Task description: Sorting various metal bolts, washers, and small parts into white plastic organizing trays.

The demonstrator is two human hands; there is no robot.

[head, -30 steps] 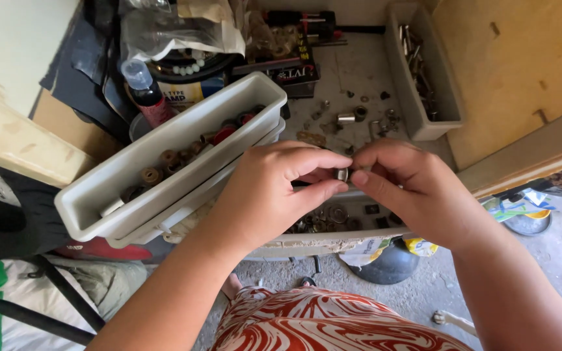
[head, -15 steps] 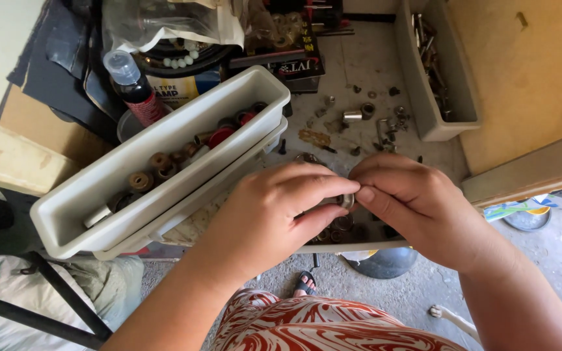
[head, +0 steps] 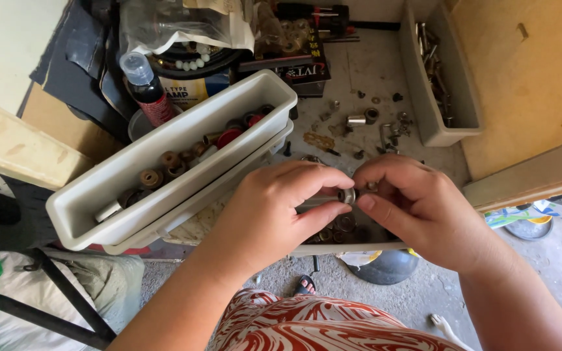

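My left hand and my right hand meet over the front edge of a cluttered workbench. Between their fingertips is a small round metal part, like a nut or bushing on a short dark shaft. The thumb and forefinger of the left hand pinch the shaft side; the fingers of the right hand pinch the round piece. Below the hands lie several washers and rings in a shallow tray.
A long grey bin with rusty rollers and red caps sits tilted at the left. A second grey bin with metal bits stands at the back right by a plywood panel. Loose nuts, a spray bottle and boxes crowd the back.
Both hands stay pinched on the small metal part, shifting slightly lower over the bench edge. The view wobbled; the bins have not moved.
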